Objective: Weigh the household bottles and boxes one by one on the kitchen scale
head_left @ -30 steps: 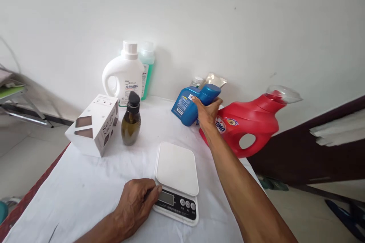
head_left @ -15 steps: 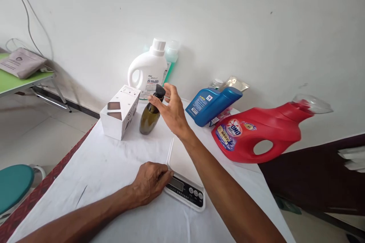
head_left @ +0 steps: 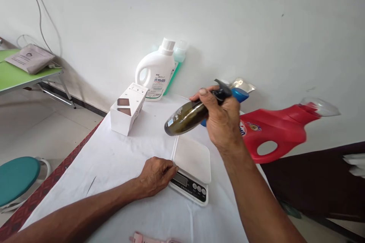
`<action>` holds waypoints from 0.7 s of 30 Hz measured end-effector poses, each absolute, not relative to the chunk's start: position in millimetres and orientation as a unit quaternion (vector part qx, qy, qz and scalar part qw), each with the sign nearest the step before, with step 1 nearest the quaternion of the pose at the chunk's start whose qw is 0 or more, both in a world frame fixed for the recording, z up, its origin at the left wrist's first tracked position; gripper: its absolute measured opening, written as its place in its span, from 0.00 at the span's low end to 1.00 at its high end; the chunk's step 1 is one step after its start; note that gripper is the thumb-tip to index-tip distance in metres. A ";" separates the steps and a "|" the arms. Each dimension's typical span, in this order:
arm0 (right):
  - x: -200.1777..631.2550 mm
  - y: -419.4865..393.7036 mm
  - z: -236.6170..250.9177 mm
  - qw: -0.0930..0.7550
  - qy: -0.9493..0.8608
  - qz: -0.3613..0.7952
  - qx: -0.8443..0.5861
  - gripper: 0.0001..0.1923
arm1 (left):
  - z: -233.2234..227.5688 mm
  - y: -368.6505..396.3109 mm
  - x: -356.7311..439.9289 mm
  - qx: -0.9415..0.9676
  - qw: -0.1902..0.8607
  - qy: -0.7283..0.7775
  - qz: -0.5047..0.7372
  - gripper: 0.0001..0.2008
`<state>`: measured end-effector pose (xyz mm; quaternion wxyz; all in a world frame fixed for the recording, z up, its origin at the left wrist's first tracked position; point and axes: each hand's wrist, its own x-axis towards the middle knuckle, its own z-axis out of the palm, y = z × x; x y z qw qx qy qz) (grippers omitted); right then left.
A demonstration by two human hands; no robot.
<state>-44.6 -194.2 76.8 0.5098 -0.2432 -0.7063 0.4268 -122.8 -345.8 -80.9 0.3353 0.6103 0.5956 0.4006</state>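
Observation:
My right hand (head_left: 224,119) grips a dark green pump bottle (head_left: 188,115) round its neck, just under the black pump head (head_left: 224,90). The bottle is tilted nearly flat, its base pointing left, and hangs in the air above the far edge of a white kitchen scale (head_left: 192,157). Curled fingers of my left hand (head_left: 156,176) hold the scale's left front corner beside the small display (head_left: 180,179). Nothing lies on the scale's plate.
Left of the scale stands a white box (head_left: 128,110). Behind it are a white detergent jug (head_left: 156,72) and a green bottle (head_left: 176,66) by the wall. A red OMO jug (head_left: 276,134) leans at the right, near a partly hidden blue bottle (head_left: 240,95). A pink object (head_left: 151,238) shows at the bottom edge.
My right hand has closed on the pump bottle, lifted it off the table beside the box, and carried it right while tilting it. My left hand stays at the scale.

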 end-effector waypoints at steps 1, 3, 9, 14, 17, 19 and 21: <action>-32.5 -197.3 83.7 0.507 -0.707 0.423 -0.252 0.15 | -80.2 -346.0 -122.9 0.610 0.335 0.598 0.397 0.20; -9.1 -203.0 91.3 0.501 -0.704 0.419 -0.279 0.15 | -79.2 -346.2 -123.0 0.612 0.335 0.600 0.391 0.20; 39.7 -209.0 69.4 0.487 -0.691 0.390 -0.365 0.16 | -79.2 -345.9 -123.2 0.617 0.336 0.604 0.376 0.21; 45.1 -213.9 55.6 0.493 -0.685 0.382 -0.375 0.17 | -78.9 -345.2 -122.8 0.619 0.333 0.606 0.373 0.22; 44.2 -218.9 56.2 0.480 -0.693 0.381 -0.380 0.19 | -78.8 -345.1 -123.0 0.619 0.336 0.604 0.372 0.22; 48.0 -220.7 54.7 0.480 -0.694 0.385 -0.374 0.24 | -78.8 -345.3 -123.1 0.619 0.339 0.602 0.373 0.22; 57.0 -220.7 49.5 0.494 -0.690 0.396 -0.350 0.27 | -78.8 -345.5 -123.3 0.619 0.341 0.600 0.375 0.22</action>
